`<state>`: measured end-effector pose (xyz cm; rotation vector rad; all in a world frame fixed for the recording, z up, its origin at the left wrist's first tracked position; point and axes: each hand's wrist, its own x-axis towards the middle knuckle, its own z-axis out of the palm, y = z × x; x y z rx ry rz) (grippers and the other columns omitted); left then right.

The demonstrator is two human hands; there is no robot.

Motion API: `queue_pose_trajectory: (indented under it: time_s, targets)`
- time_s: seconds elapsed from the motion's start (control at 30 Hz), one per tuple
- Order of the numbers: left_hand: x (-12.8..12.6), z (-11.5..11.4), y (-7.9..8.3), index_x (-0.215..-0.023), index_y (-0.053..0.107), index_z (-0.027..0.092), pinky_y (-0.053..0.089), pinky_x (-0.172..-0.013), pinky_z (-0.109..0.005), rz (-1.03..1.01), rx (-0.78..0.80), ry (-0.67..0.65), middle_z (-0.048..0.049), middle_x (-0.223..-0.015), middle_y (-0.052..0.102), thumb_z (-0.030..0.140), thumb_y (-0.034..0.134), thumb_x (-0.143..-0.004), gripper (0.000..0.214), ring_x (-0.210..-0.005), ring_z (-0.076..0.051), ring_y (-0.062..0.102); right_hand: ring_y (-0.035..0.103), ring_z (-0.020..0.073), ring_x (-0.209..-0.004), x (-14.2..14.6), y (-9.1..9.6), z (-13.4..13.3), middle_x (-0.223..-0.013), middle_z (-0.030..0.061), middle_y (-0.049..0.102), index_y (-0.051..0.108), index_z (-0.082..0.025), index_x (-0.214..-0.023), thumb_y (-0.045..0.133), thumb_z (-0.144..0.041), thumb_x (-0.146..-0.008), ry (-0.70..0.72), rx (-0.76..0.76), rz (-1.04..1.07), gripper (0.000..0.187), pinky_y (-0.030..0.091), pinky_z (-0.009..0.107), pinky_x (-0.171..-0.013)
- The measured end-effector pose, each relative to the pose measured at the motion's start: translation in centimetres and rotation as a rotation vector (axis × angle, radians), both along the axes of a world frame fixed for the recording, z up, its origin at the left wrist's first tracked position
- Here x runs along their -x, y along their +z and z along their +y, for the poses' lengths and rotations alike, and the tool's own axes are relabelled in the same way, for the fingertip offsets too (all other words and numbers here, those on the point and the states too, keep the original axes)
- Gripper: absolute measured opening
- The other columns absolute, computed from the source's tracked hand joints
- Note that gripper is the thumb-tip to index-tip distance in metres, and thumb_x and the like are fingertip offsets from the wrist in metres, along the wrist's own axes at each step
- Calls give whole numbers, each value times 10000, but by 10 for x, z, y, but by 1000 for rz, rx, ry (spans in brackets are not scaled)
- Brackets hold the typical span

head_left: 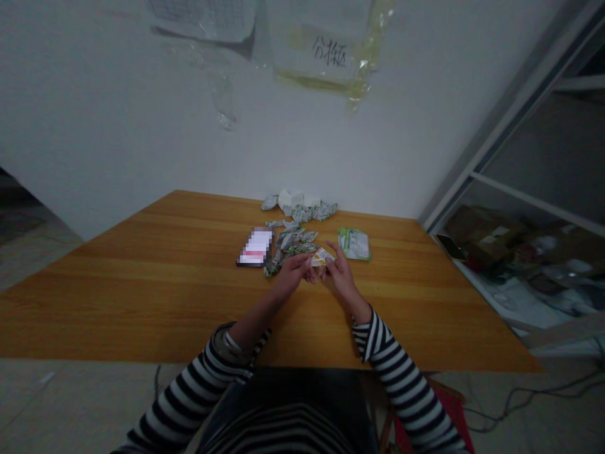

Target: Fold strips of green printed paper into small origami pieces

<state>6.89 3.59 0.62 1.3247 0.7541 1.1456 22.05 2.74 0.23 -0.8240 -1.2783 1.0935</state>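
My left hand [293, 272] and my right hand [341, 275] meet above the middle of the wooden table [142, 296]. Both pinch one small orange-and-white sachet [322, 256] between their fingertips. Just beyond the hands lies a loose heap of several green-and-white sachets [293, 241]. Further back sits a second cluster of sachets with white pieces [302, 205]. Both sleeves are striped black and white.
A phone [256, 246] lies flat left of the heap. A green-and-white pouch [354, 243] lies to the right. A white wall stands behind the table with papers taped high up. Metal shelving [520, 189] with clutter stands at the right. Cables trail on the floor.
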Motion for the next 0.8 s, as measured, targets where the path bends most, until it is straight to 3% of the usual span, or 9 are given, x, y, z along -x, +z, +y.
queue_pose_trajectory:
  time_s: [0.23, 0.37, 0.47, 0.57, 0.63, 0.7, 0.8]
  targets:
    - [0, 5, -4, -1063, 600, 139, 418, -458, -208, -5, -22, 198, 30, -556, 617, 454, 668, -772, 434, -435, -105, 539, 542, 123, -422, 6, -1, -5, -545, -63, 612, 343, -243, -1377, 608, -410, -864, 116, 45, 43, 601, 436, 218, -440]
    - [4, 6, -3, -1041, 541, 167, 415, -479, -193, -18, -28, 209, 29, -636, 625, 422, 642, -800, 365, -487, -95, 545, 658, 145, -566, 3, 5, -10, -683, -30, 693, 317, -255, -1408, 694, -362, -811, 427, 82, -16, 713, 531, 252, -573]
    - [5, 4, 0, -1050, 492, 186, 388, -460, -182, -10, -17, 115, 51, -603, 594, 413, 665, -786, 389, -471, -93, 534, 683, 143, -629, -9, 10, -11, -766, -4, 724, 378, -245, -1398, 723, -374, -782, 558, 96, -49, 718, 544, 250, -614]
    - [4, 1, 1, -1072, 480, 191, 406, -470, -195, 8, -6, -15, 41, -622, 607, 438, 706, -748, 466, -497, -114, 566, 686, 148, -641, -17, 10, -9, -799, 13, 737, 593, -218, -1216, 836, -340, -634, 500, 116, -94, 642, 547, 240, -596]
    - [2, 0, 1, -1109, 468, 194, 406, -471, -197, 16, -7, -53, 38, -633, 613, 459, 704, -750, 505, -504, -119, 572, 694, 161, -651, -18, 7, -7, -796, 25, 745, 700, -194, -983, 864, -323, -567, 403, 113, -117, 466, 557, 255, -602]
    - [0, 0, 0, -1145, 450, 189, 385, -460, -191, 25, -16, -46, 52, -602, 592, 467, 689, -767, 527, -477, -109, 547, 694, 171, -633, -15, 2, -4, -755, 37, 751, 722, -181, -800, 832, -348, -602, 294, 91, -113, 281, 561, 273, -595]
    - [0, 2, 0, -1197, 423, 169, 385, -461, -197, 33, -51, 21, 67, -564, 553, 499, 600, -829, 525, -445, -98, 506, 685, 182, -600, -10, -4, 1, -696, 39, 751, 731, -190, -710, 795, -319, -634, 115, 47, -105, 163, 553, 293, -573]
